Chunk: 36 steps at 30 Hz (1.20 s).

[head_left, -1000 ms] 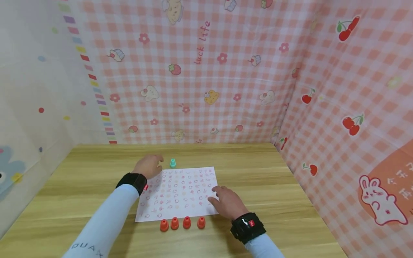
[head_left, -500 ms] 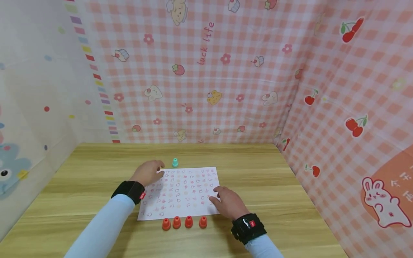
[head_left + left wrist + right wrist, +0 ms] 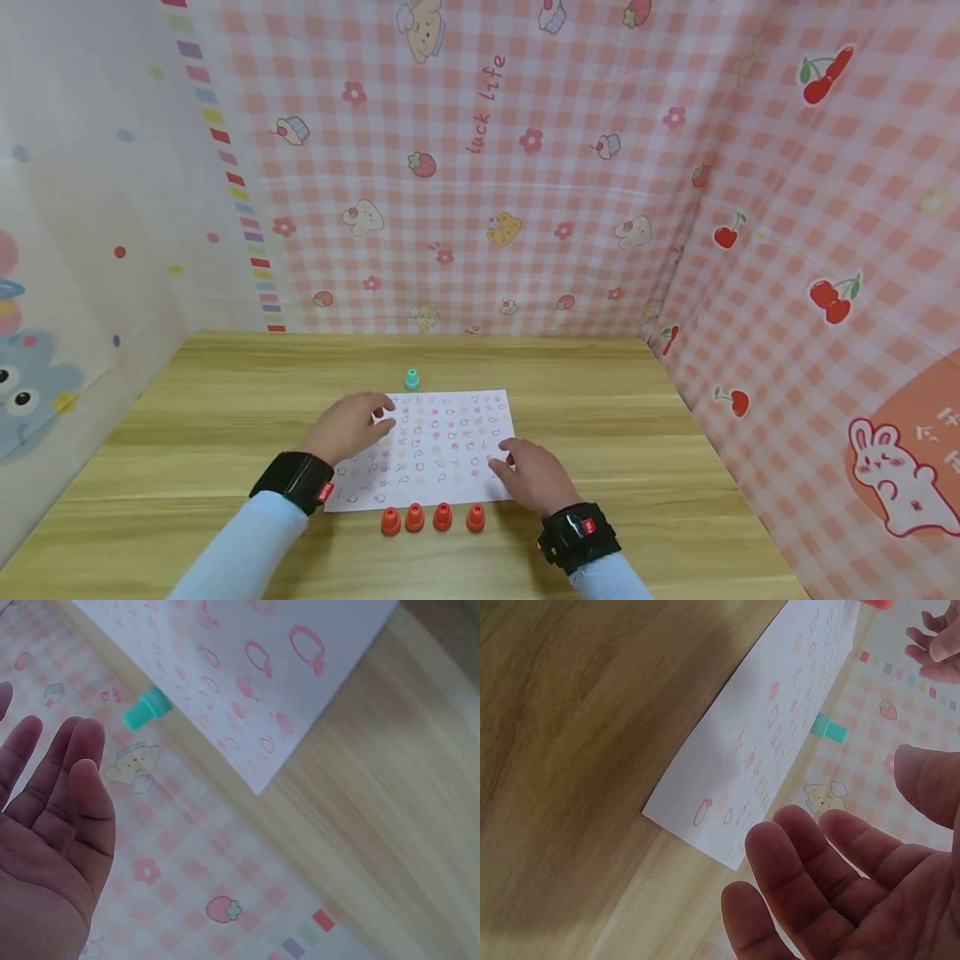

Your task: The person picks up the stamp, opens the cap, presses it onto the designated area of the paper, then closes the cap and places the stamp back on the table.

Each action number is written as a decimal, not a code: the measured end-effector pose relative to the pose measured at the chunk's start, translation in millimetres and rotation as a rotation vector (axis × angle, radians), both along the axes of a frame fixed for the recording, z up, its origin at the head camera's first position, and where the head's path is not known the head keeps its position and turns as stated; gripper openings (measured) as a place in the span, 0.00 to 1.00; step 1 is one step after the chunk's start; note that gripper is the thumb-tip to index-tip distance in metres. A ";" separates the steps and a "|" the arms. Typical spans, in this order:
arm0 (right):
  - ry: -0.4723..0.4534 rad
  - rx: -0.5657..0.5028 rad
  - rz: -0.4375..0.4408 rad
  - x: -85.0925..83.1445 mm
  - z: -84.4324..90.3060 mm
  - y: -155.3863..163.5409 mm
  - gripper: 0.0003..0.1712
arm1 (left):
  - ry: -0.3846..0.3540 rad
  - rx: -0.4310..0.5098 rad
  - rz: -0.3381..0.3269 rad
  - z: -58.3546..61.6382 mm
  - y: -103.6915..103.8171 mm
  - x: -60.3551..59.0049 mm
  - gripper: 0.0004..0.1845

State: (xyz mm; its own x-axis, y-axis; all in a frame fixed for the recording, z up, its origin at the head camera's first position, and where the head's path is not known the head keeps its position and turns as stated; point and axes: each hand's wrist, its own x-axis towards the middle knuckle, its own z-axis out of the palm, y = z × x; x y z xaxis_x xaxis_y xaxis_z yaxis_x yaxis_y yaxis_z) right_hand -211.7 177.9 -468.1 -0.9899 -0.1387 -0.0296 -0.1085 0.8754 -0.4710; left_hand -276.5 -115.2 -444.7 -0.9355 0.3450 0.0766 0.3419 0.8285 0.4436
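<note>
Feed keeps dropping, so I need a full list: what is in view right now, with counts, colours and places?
Stamped paper sheet: 1, white with pink and red marks, middle of the table.
Red stampers: 4, in a row along the sheet's near edge.
Teal stamper: 1, just past the sheet's far edge.
Table: 1, light wood.
Backdrop cloths: pink check with cartoons, behind and right; pale one left.
Left hand: open, over the sheet's left edge.
Right hand: open, at the sheet's right near corner.

left grip (image 3: 351, 427) palm down, fingers relaxed; right grip (image 3: 531, 473) likewise, both forearms extended forward
</note>
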 end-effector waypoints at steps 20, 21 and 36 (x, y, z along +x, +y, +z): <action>0.004 -0.036 0.012 2.5 -1.8 -1.3 0.23 | -0.008 0.080 -0.019 0.6 4.0 56.6 0.12; 0.005 -0.034 0.013 2.4 -1.3 -1.6 0.23 | -0.010 0.081 -0.023 1.4 4.1 58.7 0.11; 0.057 0.095 0.064 4.3 3.6 -4.3 0.20 | -0.115 -0.035 -0.101 -2.6 11.7 84.1 0.17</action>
